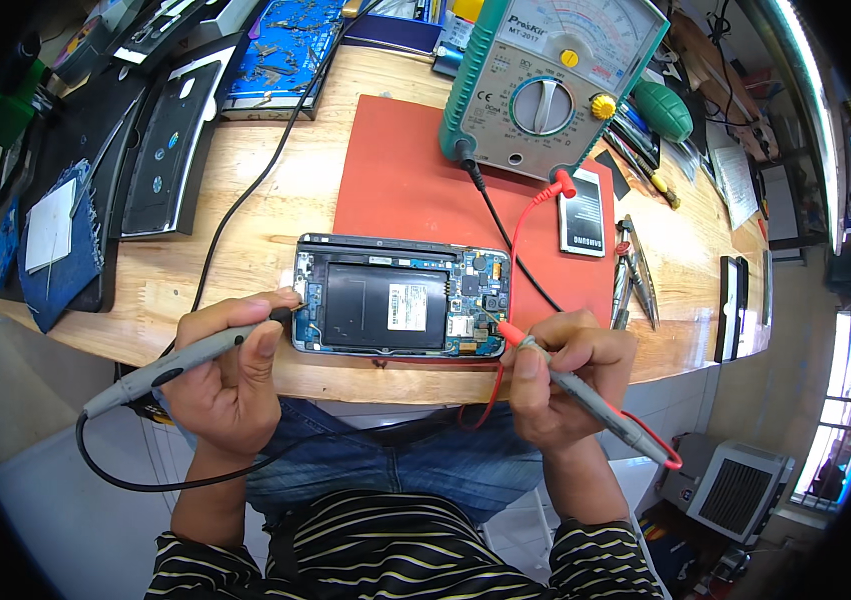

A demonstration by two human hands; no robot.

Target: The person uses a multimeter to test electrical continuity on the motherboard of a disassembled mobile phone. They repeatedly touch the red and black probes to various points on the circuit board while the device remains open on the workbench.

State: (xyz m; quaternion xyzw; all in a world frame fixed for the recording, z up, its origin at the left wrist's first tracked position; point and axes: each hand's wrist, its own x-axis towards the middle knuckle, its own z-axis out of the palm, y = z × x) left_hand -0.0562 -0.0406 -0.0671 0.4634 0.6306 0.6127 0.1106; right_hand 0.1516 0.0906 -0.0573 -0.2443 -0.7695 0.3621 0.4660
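An opened smartphone (356, 305) lies face down across the table's near edge and a red mat (396, 170), its circuit board and empty battery bay exposed. My left hand (231, 375) pinches a grey test probe (171, 368) with a black tip end, held at the phone's left end. In my right hand (571, 370) is a red-tipped test probe (601, 408), its point at the circuit board on the phone's right end. Whether either point touches metal is too small to tell. Behind stands a green-framed analog multimeter (546, 105), with a black and a red lead plugged in.
A phone battery (582, 215) rests on the mat below the multimeter. Tweezers (643, 275) lie to the right, near a green air blower (663, 110). Leftward are a dark phone tray (168, 150), a denim cloth (71, 265) and a blue parts board (286, 50). A black cable (236, 205) crosses the table.
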